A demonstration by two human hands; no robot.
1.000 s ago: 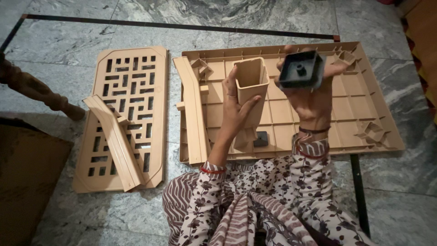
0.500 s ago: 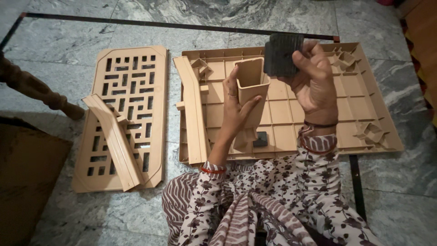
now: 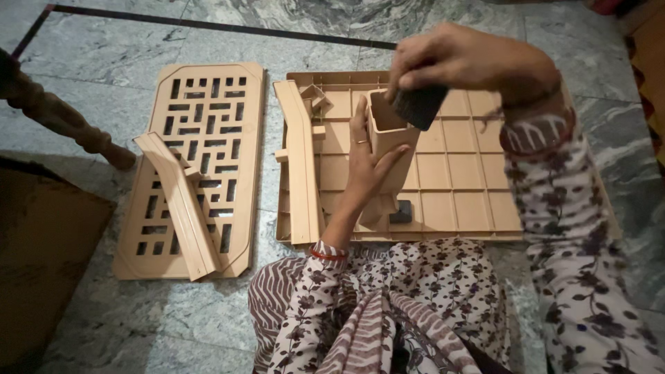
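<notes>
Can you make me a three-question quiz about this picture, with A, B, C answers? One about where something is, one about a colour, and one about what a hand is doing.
1. Where does the lattice-cut tan plastic panel lie?
A. left of the ribbed tan plastic tray
B. on the tray
C. on the lap

2. What colour is the small cap in the right hand?
A. white
B. black
C. red

3. What is the left hand doing?
A. lying flat on the floor
B. holding the hollow square tan plastic leg upright
C. hanging free

Answers: 1 A, it lies on the grey floor beside the tray. 2 B, it looks dark. 3 B, fingers wrap the leg.
</notes>
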